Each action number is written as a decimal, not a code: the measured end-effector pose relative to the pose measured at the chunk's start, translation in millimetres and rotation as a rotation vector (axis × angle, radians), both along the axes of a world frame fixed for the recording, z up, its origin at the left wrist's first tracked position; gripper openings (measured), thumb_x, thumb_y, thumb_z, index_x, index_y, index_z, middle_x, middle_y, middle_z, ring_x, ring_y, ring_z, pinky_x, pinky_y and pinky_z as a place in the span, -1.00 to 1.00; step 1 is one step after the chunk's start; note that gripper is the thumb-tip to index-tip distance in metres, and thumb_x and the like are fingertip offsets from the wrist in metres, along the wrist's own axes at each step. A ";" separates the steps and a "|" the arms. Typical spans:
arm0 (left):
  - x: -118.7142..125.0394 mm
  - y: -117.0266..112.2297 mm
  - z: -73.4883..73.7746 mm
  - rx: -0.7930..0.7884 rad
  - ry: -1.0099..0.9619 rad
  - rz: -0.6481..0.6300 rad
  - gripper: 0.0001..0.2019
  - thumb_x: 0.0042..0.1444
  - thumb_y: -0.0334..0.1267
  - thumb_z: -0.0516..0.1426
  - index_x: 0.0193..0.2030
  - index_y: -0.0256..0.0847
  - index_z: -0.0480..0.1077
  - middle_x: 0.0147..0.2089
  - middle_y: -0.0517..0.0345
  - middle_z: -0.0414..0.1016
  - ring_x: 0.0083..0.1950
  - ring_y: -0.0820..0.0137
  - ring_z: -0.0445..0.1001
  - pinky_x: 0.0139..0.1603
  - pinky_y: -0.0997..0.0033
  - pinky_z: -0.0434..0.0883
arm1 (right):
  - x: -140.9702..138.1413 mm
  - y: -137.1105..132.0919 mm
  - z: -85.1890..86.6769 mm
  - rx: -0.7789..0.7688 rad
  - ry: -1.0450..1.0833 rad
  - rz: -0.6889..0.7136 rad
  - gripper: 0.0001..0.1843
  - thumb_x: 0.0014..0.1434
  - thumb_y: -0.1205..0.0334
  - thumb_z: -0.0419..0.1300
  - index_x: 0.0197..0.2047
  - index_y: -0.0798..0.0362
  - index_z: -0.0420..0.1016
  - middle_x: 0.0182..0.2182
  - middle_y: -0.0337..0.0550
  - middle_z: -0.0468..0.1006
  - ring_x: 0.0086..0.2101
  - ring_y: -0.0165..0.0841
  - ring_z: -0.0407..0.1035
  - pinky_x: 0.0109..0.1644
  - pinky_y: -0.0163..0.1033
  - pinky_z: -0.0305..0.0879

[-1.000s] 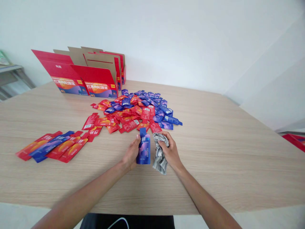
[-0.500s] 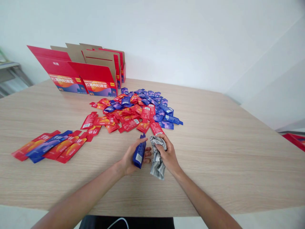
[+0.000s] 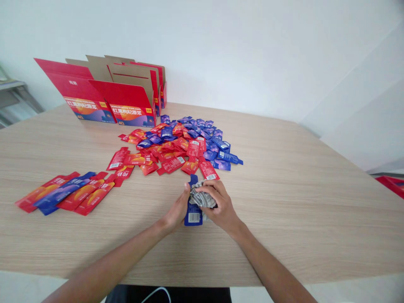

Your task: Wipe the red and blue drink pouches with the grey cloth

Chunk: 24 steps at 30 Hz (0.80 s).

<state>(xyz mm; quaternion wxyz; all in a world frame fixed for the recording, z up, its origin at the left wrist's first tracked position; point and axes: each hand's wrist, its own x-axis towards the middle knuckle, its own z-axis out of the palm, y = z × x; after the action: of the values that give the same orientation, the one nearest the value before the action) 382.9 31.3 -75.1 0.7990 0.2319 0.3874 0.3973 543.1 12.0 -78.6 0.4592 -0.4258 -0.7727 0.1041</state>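
Note:
My left hand (image 3: 178,208) is closed on a blue pouch (image 3: 193,218) whose barcode side faces up toward me. Bunched in my right hand (image 3: 223,207) is a grey striped cloth (image 3: 202,198), pressed against the upper part of that pouch and covering some of it. The fingers of my left hand behind the pouch are hidden. Just beyond my hands spreads a pile of red pouches (image 3: 172,165) and blue pouches (image 3: 229,158), loosely overlapping on the table.
On the left, several red and blue pouches (image 3: 94,197) lie fanned in a row on the wooden table (image 3: 299,202). Open red cartons (image 3: 132,109) stand at the back left near the wall. A red object (image 3: 391,185) shows at the right edge.
My right hand has moved left, bringing the cloth from beside the blue pouch onto its face. The pouch has turned so its barcode side faces me more squarely.

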 end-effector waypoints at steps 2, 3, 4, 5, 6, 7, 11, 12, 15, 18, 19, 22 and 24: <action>-2.3 1.8 -6.4 0.033 -0.003 0.024 -0.53 0.35 0.05 0.07 0.04 -0.32 0.60 -0.02 -0.12 0.68 0.08 0.16 0.62 0.08 0.30 0.53 | 0.2 0.1 0.6 -0.025 -0.042 0.084 -0.59 0.16 0.38 0.27 0.07 -0.12 0.52 -0.06 -0.07 0.49 0.02 -0.15 0.43 0.13 -0.04 0.42; -3.8 3.2 -9.2 0.042 -0.013 0.022 -0.50 0.35 0.08 0.06 0.06 -0.31 0.59 -0.02 -0.11 0.68 0.07 0.16 0.62 0.08 0.29 0.53 | 0.6 -0.2 1.5 -0.035 -0.065 0.137 -0.60 0.16 0.36 0.28 0.07 -0.12 0.53 -0.06 -0.07 0.49 0.04 -0.15 0.43 0.15 -0.04 0.41; -5.5 4.8 -11.3 0.052 -0.022 0.018 -0.47 0.35 0.11 0.05 0.09 -0.30 0.58 -0.02 -0.10 0.68 0.05 0.16 0.63 0.07 0.28 0.53 | 1.1 -0.5 2.7 -0.041 -0.092 0.195 -0.62 0.17 0.34 0.30 0.06 -0.11 0.53 -0.06 -0.07 0.49 0.03 -0.16 0.43 0.15 -0.04 0.41; -7.0 6.6 -12.7 0.064 -0.029 0.018 -0.45 0.34 0.14 0.04 0.13 -0.28 0.56 -0.03 -0.09 0.68 0.03 0.17 0.64 0.05 0.29 0.54 | 1.7 -0.9 4.0 -0.042 -0.126 0.252 -0.64 0.17 0.32 0.32 0.05 -0.10 0.54 -0.06 -0.07 0.50 0.01 -0.18 0.43 0.15 -0.05 0.42; -8.3 8.2 -13.5 0.076 -0.034 0.019 -0.42 0.33 0.17 0.03 0.15 -0.27 0.54 -0.05 -0.07 0.68 0.00 0.18 0.64 0.02 0.30 0.54 | 2.5 -1.3 5.3 -0.036 -0.163 0.303 -0.65 0.17 0.30 0.34 0.04 -0.10 0.54 -0.06 -0.07 0.51 -0.02 -0.20 0.44 0.14 -0.07 0.43; -9.2 9.6 -13.8 0.085 -0.035 0.020 -0.41 0.33 0.19 0.03 0.17 -0.26 0.53 -0.07 -0.07 0.68 -0.03 0.19 0.65 -0.01 0.32 0.55 | 3.3 -1.5 6.5 -0.026 -0.199 0.340 -0.66 0.18 0.29 0.36 0.03 -0.09 0.54 -0.07 -0.07 0.51 -0.05 -0.22 0.44 0.12 -0.08 0.43; -7.2 10.9 -14.2 0.086 -0.032 0.004 -0.41 0.33 0.19 0.03 0.13 -0.28 0.55 -0.09 -0.07 0.68 -0.05 0.20 0.65 -0.06 0.36 0.54 | 8.2 1.6 6.9 0.006 -0.246 0.307 -0.64 0.17 0.33 0.35 0.05 -0.07 0.54 -0.07 -0.05 0.51 -0.04 -0.20 0.44 0.11 -0.08 0.44; -5.7 9.9 -15.2 0.081 -0.011 0.002 -0.43 0.33 0.18 0.03 0.10 -0.28 0.57 -0.11 -0.06 0.69 -0.05 0.21 0.64 -0.05 0.36 0.53 | 9.7 3.4 5.6 0.006 -0.223 0.251 -0.62 0.17 0.36 0.34 0.06 -0.07 0.54 -0.06 -0.04 0.49 -0.02 -0.19 0.43 0.10 -0.08 0.44; -1.8 5.0 -20.7 0.105 0.089 -0.012 -0.46 0.32 0.16 0.07 -0.01 -0.30 0.60 -0.21 -0.03 0.69 -0.14 0.25 0.64 -0.11 0.39 0.52 | 14.0 9.0 -0.1 -0.011 -0.114 0.061 -0.58 0.13 0.43 0.28 0.05 -0.08 0.55 -0.05 -0.05 0.46 -0.01 -0.18 0.43 0.10 -0.07 0.45; -1.0 1.1 -25.6 0.144 0.134 -0.050 -0.45 0.28 0.19 0.09 -0.03 -0.31 0.61 -0.28 -0.02 0.68 -0.25 0.25 0.62 -0.20 0.38 0.50 | 16.0 11.4 -2.6 -0.026 -0.051 -0.036 -0.56 0.09 0.44 0.27 0.04 -0.09 0.55 -0.05 -0.07 0.45 -0.01 -0.17 0.42 0.11 -0.05 0.44; -1.4 0.6 -26.0 0.151 0.139 -0.058 -0.44 0.28 0.19 0.09 -0.03 -0.31 0.61 -0.28 -0.03 0.68 -0.25 0.24 0.62 -0.20 0.37 0.50 | 15.9 11.0 -1.8 -0.027 -0.050 -0.037 -0.55 0.09 0.44 0.27 0.04 -0.10 0.55 -0.05 -0.07 0.45 -0.01 -0.17 0.42 0.11 -0.04 0.44; -4.3 1.5 -22.5 0.183 0.155 -0.041 -0.50 0.32 0.12 0.09 -0.06 -0.31 0.62 -0.23 -0.04 0.69 -0.07 0.18 0.62 -0.06 0.34 0.51 | 13.7 6.7 4.5 -0.025 -0.088 0.059 -0.58 0.13 0.43 0.28 0.05 -0.09 0.54 -0.05 -0.06 0.45 -0.02 -0.20 0.42 0.09 -0.08 0.45; -7.0 3.4 -17.9 0.222 0.158 -0.017 -0.55 0.32 0.07 0.11 -0.08 -0.30 0.63 -0.15 -0.04 0.69 0.10 0.17 0.58 0.10 0.37 0.46 | 11.1 2.6 9.2 -0.020 -0.141 0.186 -0.62 0.15 0.38 0.32 0.04 -0.08 0.54 -0.06 -0.06 0.46 -0.01 -0.20 0.42 0.11 -0.09 0.44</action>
<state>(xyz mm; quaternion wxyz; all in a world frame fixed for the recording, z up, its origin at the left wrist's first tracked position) 375.9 34.7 -93.0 0.7387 0.3528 0.4007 0.4114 554.3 14.5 -69.3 0.3876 -0.3632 -0.8381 0.1239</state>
